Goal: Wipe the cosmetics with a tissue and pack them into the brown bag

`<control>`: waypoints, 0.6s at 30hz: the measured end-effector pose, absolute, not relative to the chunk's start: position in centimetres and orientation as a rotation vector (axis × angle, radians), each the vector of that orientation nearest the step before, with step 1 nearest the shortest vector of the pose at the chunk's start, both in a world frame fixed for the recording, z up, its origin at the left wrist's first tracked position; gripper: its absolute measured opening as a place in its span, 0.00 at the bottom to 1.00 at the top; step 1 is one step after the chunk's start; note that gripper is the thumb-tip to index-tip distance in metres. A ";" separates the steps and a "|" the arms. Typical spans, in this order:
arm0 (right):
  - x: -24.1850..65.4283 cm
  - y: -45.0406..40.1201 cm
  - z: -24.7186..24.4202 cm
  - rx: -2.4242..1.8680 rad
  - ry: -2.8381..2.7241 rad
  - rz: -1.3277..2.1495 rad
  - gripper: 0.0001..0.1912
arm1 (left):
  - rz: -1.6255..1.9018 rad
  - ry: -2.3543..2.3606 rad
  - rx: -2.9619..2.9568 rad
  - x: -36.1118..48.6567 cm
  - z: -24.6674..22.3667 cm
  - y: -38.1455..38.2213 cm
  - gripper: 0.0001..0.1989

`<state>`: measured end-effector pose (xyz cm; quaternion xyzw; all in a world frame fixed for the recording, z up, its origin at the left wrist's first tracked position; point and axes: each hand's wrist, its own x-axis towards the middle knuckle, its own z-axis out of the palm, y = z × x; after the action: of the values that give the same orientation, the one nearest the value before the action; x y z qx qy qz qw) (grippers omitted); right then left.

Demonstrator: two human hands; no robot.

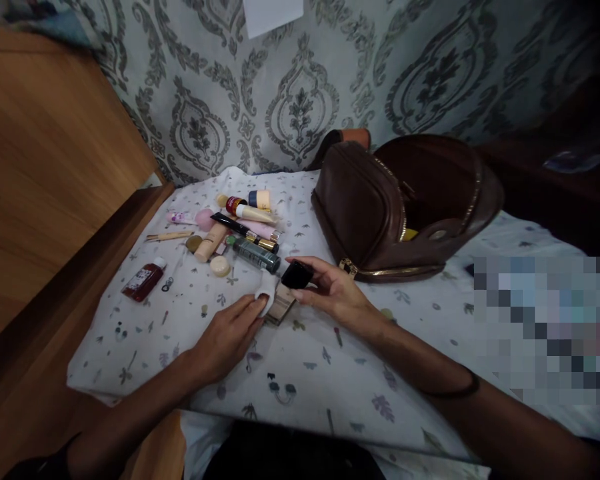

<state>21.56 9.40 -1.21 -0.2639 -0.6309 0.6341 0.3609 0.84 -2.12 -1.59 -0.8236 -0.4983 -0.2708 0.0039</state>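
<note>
My left hand [230,335] is closed on a small white rolled cloth or wipe [266,289], with fingertips pushed into its fold. Between the thumb and fingers of my right hand [341,293] is a black, shiny, squarish compact [297,274], close to the cloth. Under both lies a flat beige-and-brown striped case [282,305], partly covered. Just beyond the cloth, a dark grey-green bottle [256,255] rests on its side. A black tube [229,223], a beige tube [211,241] and a round cream-coloured pot [220,266] lie among several other cosmetics.
A brown leather bag [365,207] gapes open on the right, its zip undone. At the left lie a bottle of red liquid [144,280] and thin wooden sticks [170,236]. A wooden panel [55,153] borders the patterned white cloth surface [180,333]. Part of the right side is pixelated.
</note>
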 end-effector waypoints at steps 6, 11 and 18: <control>21.5 9.5 -1.6 -0.659 -1.600 1.644 0.26 | -0.660 -1.601 -2.541 0.1 -1.5 -3.2 0.13; 21.6 9.3 -1.2 -0.663 -1.602 1.644 0.29 | -0.759 -1.674 -2.572 0.3 -0.6 -2.9 0.12; 21.4 9.2 -0.9 -0.682 -1.525 1.786 0.22 | -1.014 -1.725 -2.530 1.4 -0.1 -2.6 0.16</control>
<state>21.37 9.16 -0.93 -0.2620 -0.5863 0.6866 0.3409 1.37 -2.59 -0.09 -0.7836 -0.5342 -0.3142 -0.0420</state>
